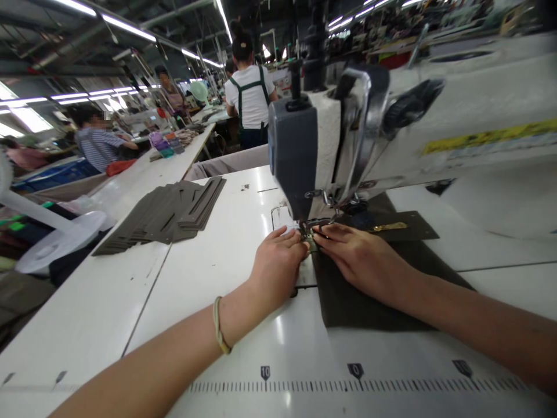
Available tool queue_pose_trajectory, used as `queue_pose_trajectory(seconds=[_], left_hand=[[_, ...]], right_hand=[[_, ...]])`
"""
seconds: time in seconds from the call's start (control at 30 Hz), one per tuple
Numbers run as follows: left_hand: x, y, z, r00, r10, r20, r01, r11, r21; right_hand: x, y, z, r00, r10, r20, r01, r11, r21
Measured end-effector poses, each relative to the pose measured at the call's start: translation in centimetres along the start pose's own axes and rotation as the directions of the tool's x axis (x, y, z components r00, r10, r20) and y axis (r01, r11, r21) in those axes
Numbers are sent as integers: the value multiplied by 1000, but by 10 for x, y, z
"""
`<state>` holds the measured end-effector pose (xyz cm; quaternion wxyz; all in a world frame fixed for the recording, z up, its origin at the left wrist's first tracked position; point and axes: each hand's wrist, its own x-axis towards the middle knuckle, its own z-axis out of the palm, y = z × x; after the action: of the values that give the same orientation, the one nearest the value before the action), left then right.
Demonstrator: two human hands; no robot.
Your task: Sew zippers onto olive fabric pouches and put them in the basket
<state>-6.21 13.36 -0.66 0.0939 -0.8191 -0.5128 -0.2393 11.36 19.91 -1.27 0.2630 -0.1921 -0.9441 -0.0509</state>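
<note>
Under the head of a sewing machine (296, 151) lies a dark grey-brown fabric piece (369, 307), spread on the white table. My right hand (359, 255) rests on this fabric, palm down, fingers stretched toward the needle area. My left hand (281, 264) is just left of the needle, its fingers bent and pressed together by the fabric's edge; what they hold, if anything, is hidden. A gold-coloured metal piece (390, 227) lies on a dark strip (420, 226) right of the machine head. Cut dark pieces (161, 212) form a fanned stack at the left.
A ruler scale (313, 385) runs along the table's front edge. A white fan (61, 232) stands at the far left. Beyond, a side table (152, 171) holds small bundles. A person in a white shirt (252, 96) stands ahead; other people sit further left.
</note>
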Motion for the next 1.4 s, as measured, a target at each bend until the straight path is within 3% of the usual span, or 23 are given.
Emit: queue_pose_trajectory(seconds=[0.53, 1.17, 1.4], left_hand=[[2, -7, -1, 993, -36, 111, 33, 999, 26], [2, -10, 1, 996, -48, 71, 48, 999, -10], [1, -7, 1, 997, -34, 69, 34, 999, -6]], right_hand=[[-2, 8, 16, 999, 30, -20, -29, 999, 42], [-3, 7, 16, 999, 45, -13, -45, 999, 0], [-7, 7, 22, 997, 32, -74, -34, 999, -35]])
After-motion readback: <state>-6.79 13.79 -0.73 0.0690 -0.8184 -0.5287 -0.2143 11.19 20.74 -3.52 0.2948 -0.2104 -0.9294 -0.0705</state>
